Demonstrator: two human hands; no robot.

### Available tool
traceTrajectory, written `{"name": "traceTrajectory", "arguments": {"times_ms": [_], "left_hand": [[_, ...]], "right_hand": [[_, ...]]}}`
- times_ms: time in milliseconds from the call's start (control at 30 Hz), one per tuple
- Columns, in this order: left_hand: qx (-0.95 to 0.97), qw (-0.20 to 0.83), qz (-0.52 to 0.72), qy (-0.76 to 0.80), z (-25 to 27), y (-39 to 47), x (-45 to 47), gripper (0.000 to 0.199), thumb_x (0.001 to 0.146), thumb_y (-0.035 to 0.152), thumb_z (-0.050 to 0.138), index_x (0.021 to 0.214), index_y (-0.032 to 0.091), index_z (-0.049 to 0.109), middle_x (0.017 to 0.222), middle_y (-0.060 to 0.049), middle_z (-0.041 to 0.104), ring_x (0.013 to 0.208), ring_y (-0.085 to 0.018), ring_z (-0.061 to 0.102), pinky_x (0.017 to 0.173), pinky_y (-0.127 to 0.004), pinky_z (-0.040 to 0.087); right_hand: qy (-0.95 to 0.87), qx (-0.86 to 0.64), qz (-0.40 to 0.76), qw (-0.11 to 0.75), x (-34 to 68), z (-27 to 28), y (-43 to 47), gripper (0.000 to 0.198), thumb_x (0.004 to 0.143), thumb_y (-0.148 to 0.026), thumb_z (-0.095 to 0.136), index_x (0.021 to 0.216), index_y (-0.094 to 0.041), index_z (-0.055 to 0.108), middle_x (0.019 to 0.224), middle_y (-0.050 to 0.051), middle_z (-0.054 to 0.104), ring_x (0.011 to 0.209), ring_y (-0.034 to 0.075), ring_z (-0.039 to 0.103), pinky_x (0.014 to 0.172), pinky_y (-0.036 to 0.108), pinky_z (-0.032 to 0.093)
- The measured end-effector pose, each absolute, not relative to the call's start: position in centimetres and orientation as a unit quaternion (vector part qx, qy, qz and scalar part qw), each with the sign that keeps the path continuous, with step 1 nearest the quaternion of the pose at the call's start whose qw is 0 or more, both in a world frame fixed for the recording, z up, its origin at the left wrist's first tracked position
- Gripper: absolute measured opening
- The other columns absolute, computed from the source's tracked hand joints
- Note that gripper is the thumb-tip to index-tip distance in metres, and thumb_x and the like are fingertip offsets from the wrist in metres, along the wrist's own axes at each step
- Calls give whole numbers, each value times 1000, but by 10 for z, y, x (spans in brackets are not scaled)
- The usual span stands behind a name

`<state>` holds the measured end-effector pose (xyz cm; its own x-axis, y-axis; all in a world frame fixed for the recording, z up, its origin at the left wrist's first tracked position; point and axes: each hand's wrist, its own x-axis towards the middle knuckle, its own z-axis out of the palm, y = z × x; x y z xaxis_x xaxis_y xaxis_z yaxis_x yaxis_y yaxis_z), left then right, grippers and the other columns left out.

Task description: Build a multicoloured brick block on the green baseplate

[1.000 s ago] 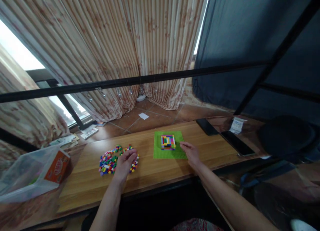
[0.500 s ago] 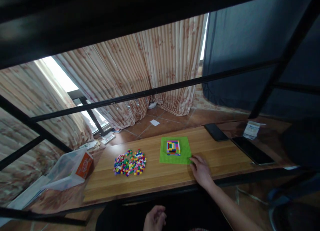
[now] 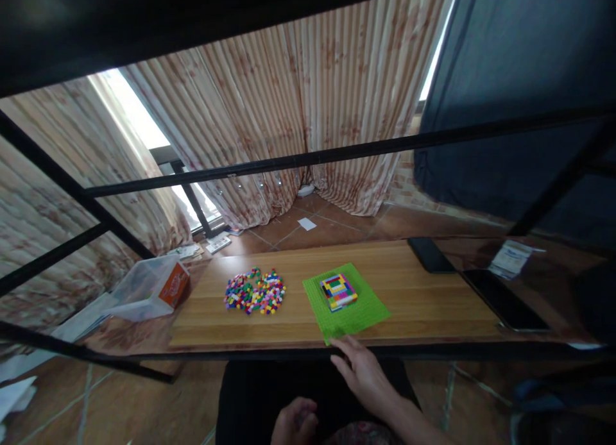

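A square green baseplate lies turned at an angle on the wooden tabletop. On it stands a low square build of colourful bricks, stacked around a hollow middle. My right hand is at the table's front edge, its fingertips at the plate's near corner. Its thumb is apart from the fingers, which are stretched out; whether they press on the plate I cannot tell. Low over my lap, my left hand has its fingers curled in, with nothing visible in them. To the left of the plate, small loose bricks lie in a spread pile.
A clear plastic bin with an orange label stands left of the tabletop. On the right lie a black phone, a larger dark tablet and a small white packet. A black metal bar crosses behind the table.
The baseplate with its build has turned and one corner now points toward me. My right hand has moved from the plate's right side to its near corner. The camera view has shifted.
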<state>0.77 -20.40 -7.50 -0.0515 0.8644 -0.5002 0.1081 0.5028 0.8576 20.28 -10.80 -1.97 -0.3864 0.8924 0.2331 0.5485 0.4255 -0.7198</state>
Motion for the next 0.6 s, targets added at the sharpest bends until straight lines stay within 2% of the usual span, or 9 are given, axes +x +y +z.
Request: {"name": "traceTrajectory", "arguments": {"times_ms": [33, 133, 233, 333, 467, 600], "left_hand": [[372, 567, 342, 651, -68, -200, 8, 34, 62, 46, 70, 79, 17, 64, 59, 2, 54, 57, -13, 50, 57, -25, 40], [377, 515, 399, 659, -44, -187, 7, 37, 65, 47, 69, 85, 16, 65, 67, 0, 60, 63, -14, 55, 62, -27, 44], [405, 457, 437, 660, -23, -171, 8, 38, 71, 46, 66, 93, 16, 66, 79, -4, 66, 76, -18, 62, 73, -30, 50], [444, 427, 463, 637, -12, -149, 18, 42, 75, 44, 65, 107, 17, 65, 103, -9, 69, 95, -21, 64, 90, -35, 50], [473, 450, 504, 565, -14, -106, 44, 59, 79, 40, 64, 131, 16, 50, 131, -15, 58, 121, -25, 56, 104, -42, 43], [474, 433, 514, 569, -25, -62, 66, 73, 79, 40, 65, 142, 14, 38, 147, -19, 43, 137, -30, 40, 114, -48, 31]], "right_hand": [[-786, -436, 309, 311, 197, -14, -113, 32, 91, -25, 49, 119, -26, 64, 109, 6, 66, 88, 18, 65, 81, 31, 54], [-784, -417, 308, 341, 194, 2, -112, 29, 92, -26, 48, 114, -27, 68, 113, 6, 66, 102, 20, 63, 92, 34, 50], [-762, -457, 253, 382, 216, 4, -90, 28, 93, -31, 47, 109, -25, 69, 115, 8, 64, 109, 22, 60, 96, 38, 47], [-734, -528, 174, 390, 250, -11, -59, 32, 92, -35, 46, 113, -23, 66, 119, 10, 61, 112, 25, 57, 97, 43, 47], [-732, -590, 92, 327, 275, -38, -36, 41, 91, -38, 46, 120, -14, 62, 123, 17, 59, 116, 32, 53, 100, 51, 43], [-765, -573, 60, 289, 270, -50, -47, 40, 92, -36, 46, 121, -13, 62, 126, 18, 58, 118, 31, 51, 101, 49, 42]]}}
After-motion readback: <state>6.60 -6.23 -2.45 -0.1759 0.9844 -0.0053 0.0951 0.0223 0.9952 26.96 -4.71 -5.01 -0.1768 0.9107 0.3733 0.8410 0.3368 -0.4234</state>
